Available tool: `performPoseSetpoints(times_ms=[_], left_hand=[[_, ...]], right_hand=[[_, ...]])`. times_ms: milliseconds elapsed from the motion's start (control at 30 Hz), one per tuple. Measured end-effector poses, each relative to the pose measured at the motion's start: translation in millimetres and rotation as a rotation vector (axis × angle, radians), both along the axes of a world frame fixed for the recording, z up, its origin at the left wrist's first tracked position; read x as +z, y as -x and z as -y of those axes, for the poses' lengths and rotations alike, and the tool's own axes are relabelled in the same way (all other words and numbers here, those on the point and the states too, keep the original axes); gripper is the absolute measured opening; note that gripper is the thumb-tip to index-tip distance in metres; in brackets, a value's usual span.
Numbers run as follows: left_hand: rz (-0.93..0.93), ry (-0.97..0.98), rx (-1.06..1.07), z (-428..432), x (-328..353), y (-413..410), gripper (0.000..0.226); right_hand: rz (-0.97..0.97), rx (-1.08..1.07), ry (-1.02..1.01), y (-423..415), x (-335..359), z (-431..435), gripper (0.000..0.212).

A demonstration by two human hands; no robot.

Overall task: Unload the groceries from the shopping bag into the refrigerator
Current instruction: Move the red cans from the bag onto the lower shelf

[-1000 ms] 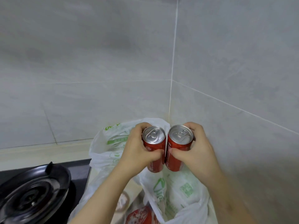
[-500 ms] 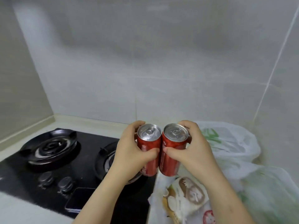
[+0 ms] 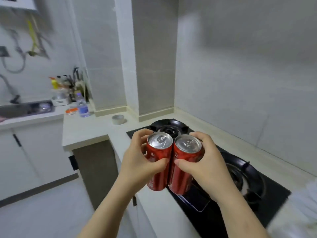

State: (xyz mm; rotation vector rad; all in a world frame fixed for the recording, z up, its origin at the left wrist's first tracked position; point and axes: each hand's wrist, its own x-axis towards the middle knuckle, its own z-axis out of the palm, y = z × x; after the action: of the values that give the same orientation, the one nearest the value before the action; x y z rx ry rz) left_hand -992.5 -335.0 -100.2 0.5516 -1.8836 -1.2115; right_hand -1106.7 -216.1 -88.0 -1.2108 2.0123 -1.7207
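While both hands grip, left hand (image 3: 139,166) wraps left can (image 3: 158,160), right hand (image 3: 204,166) wraps right can (image 3: 186,164); cans touching.

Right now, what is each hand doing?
Left hand: grips the left red can.
Right hand: grips the right red can.

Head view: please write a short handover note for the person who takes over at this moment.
Left hand grips the left can; right hand grips the right can.
Both cans are upright, touching, in the air near the stove.
Bag: probably the white blur at far right. Fridge not in view.
Done: two cans out.
Left: put them in the fridge, then check the bag.
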Motion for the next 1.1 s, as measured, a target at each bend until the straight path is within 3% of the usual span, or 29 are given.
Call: performPoseSetpoints(times_ms=[267, 533, 1100], left_hand=[[0.032, 0.007, 0.423, -9.8, -7.3, -139.5, 0.062], [0.02, 0.037, 0.843, -44.5, 6.6, -294.6, 0.061], [-0.032, 0.015, 1.607, -159.8, 29.6, -665.0, 0.06]], right_hand=[[0.044, 0.447, -0.053, -94.5, -9.4, 50.8, 0.06], [0.015, 0.872, -0.028, -239.4, -2.1, 85.4, 0.058], [0.082, 1.574, -0.012, -670.9, 14.5, 78.6, 0.055]])
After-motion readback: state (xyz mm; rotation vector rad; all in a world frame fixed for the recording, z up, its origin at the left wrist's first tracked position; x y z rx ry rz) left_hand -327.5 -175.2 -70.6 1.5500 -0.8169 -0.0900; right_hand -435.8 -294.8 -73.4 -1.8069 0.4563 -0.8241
